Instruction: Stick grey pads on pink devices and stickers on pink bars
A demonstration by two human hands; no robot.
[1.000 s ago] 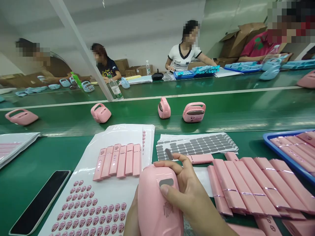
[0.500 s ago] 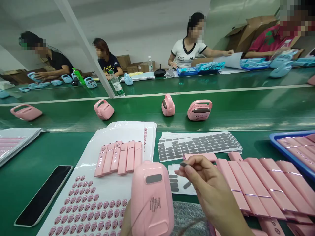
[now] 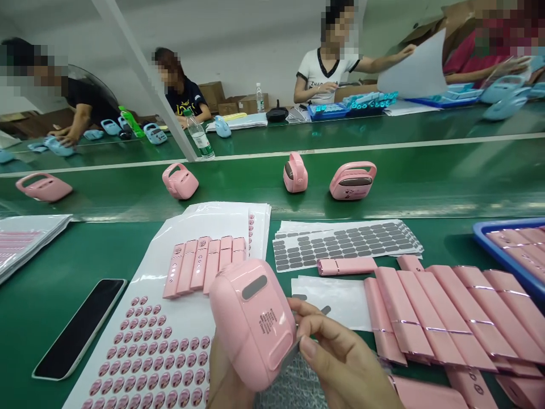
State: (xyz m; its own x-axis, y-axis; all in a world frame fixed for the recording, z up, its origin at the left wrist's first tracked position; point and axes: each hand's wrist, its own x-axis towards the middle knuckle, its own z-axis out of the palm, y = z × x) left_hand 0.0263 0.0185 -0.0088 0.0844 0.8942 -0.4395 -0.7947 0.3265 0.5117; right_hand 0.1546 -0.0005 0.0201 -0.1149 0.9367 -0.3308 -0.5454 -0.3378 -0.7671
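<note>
My left hand point(image 3: 225, 378) holds a pink handheld device point(image 3: 253, 324) from below, tilted with its back facing up. The back has a grey oval pad and small printed text. My right hand point(image 3: 336, 358) is at the device's lower right edge, and a thin grey sliver shows at its fingertips, probably a pad. Just beyond lies a white backing sheet point(image 3: 332, 304) with a few grey pads. Further off are a loose pink strip point(image 3: 346, 265), a sheet of grey oval stickers point(image 3: 344, 245), and a row of pink strips point(image 3: 204, 264) on white film.
A sheet of round pink stickers point(image 3: 145, 352), a black phone point(image 3: 79, 329), bundled pink strips point(image 3: 438, 318), a blue tray point(image 3: 506, 250) and bubble wrap point(image 3: 289, 389) surround my hands. Pink devices point(image 3: 295, 173) stand on a green conveyor belt point(image 3: 426, 182), with co-workers beyond.
The pink device has risen and tilted toward the upper left. My right hand has moved from above the white backing sheet to the device's lower edge. A co-worker has lifted a white sheet.
</note>
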